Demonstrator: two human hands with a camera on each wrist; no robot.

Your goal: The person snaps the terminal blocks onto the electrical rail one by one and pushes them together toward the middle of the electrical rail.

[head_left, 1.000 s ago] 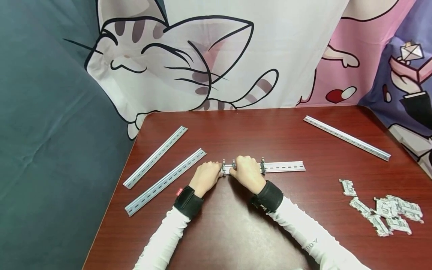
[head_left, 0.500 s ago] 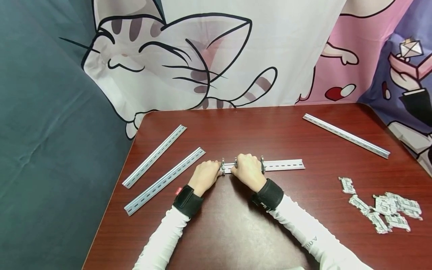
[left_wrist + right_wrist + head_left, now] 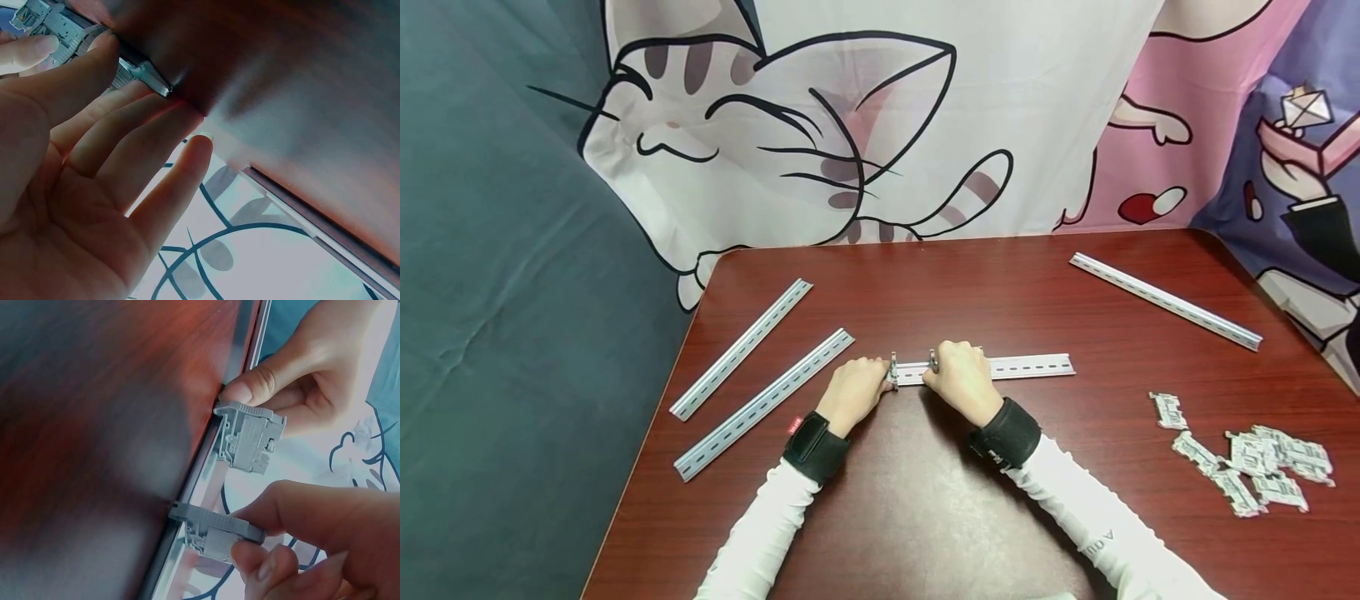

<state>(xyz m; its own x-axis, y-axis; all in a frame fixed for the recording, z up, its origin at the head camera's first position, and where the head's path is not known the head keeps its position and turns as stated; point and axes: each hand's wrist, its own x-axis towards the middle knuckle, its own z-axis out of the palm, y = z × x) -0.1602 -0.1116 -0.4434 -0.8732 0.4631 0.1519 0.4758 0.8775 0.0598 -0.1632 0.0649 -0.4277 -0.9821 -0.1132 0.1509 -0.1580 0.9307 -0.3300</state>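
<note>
A slotted metal DIN rail [image 3: 1033,366] lies crosswise at mid-table with grey terminal blocks standing on it. My left hand [image 3: 852,396] grips the rail's left end, thumb on one side and fingers on the other, right beside the left terminal block [image 3: 250,437]. My right hand [image 3: 962,382] pinches another terminal block [image 3: 212,531] between thumb and finger, a short way along the rail. In the head view that hand covers most of a further block, whose top edge barely shows behind the knuckles.
Two loose rails [image 3: 763,404] lie slanted on the left of the brown table [image 3: 925,517]. Another rail [image 3: 1165,302] lies at the back right. A scattered pile of pale terminal blocks [image 3: 1251,454] is at the right. Printed curtains hang behind the table.
My right hand has slid a little to the right along the rail, and the pinched terminal block has moved with it, farther from the left one. The left hand stays at the rail's end.
</note>
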